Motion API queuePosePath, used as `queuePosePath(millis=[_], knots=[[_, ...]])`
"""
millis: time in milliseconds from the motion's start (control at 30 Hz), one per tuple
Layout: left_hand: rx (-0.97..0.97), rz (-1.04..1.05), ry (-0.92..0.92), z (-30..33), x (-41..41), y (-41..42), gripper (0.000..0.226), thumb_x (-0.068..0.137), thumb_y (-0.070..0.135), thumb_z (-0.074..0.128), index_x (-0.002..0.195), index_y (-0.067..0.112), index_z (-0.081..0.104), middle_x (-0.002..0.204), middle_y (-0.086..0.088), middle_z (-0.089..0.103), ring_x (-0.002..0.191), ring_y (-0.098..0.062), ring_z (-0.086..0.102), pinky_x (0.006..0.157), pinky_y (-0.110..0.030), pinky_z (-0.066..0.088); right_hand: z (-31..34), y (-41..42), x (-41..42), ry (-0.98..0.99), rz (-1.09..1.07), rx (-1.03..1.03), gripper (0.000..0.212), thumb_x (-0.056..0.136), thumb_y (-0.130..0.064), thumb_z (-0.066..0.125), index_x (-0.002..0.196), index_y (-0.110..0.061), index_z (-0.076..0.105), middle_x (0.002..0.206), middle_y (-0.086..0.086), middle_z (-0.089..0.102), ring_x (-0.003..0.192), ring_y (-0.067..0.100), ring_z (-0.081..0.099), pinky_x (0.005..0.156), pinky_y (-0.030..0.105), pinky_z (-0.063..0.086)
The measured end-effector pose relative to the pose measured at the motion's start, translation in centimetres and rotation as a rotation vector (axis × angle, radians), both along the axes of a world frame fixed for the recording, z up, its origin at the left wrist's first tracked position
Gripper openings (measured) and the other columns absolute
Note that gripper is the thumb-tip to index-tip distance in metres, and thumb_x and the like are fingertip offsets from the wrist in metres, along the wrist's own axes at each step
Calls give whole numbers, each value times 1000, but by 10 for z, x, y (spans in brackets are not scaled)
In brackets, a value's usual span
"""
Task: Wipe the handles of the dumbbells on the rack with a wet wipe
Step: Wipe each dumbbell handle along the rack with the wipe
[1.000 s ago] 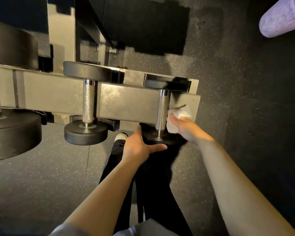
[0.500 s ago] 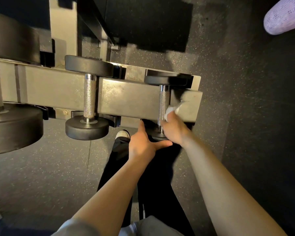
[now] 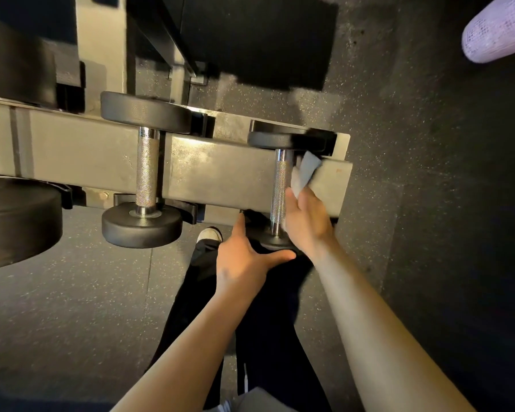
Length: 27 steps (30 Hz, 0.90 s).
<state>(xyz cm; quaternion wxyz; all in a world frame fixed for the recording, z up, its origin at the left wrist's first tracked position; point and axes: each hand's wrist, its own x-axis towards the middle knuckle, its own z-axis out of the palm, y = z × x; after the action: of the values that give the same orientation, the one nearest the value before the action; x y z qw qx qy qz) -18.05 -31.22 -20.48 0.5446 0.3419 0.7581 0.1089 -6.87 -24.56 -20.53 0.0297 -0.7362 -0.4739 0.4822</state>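
Left hand (image 3: 244, 260) open, right hand (image 3: 305, 221) gripping

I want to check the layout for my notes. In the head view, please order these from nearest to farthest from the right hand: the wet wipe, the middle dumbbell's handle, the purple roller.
1. The wet wipe: held in the right hand, beside the rightmost handle.
2. The middle dumbbell's handle: to the left along the rack.
3. The purple roller: at the upper right corner, on the floor.
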Motion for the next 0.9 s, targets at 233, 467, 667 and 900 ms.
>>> queuePosePath(millis=[233,467,667,900], knots=[[17,2,-1,7,-10,3,83,57,35,92,130,24,52,89,29,50,99,-1,55,69,-1,35,-16,-3,20,-148,670,546,57,85,1,41,141,8,35,148,22,35,139,31,30,116,40,26],[2,-41,0,6,-13,7,103,54,47,90,140,16,43,123,9,61,121,-13,54,86,-16,39,-24,21,-2,-651,1474,560,39,88,-34,42,101,-15,74,108,4,69,116,27,55,115,42,26],[-25,-43,-39,7,-15,9,113,53,50,89,146,12,36,136,-3,57,128,-19,51,96,-21,40,-17,39,20,-366,1659,646,31,82,-24,43,84,-14,73,85,4,68,91,28,63,107,41,35],[-22,12,-49,2,-14,4,85,48,45,93,123,26,56,99,19,62,106,-8,62,85,-21,47,-21,60,15,-467,1515,588,33,84,-15,35,87,-12,68,90,5,65,97,27,61,106,36,36]])
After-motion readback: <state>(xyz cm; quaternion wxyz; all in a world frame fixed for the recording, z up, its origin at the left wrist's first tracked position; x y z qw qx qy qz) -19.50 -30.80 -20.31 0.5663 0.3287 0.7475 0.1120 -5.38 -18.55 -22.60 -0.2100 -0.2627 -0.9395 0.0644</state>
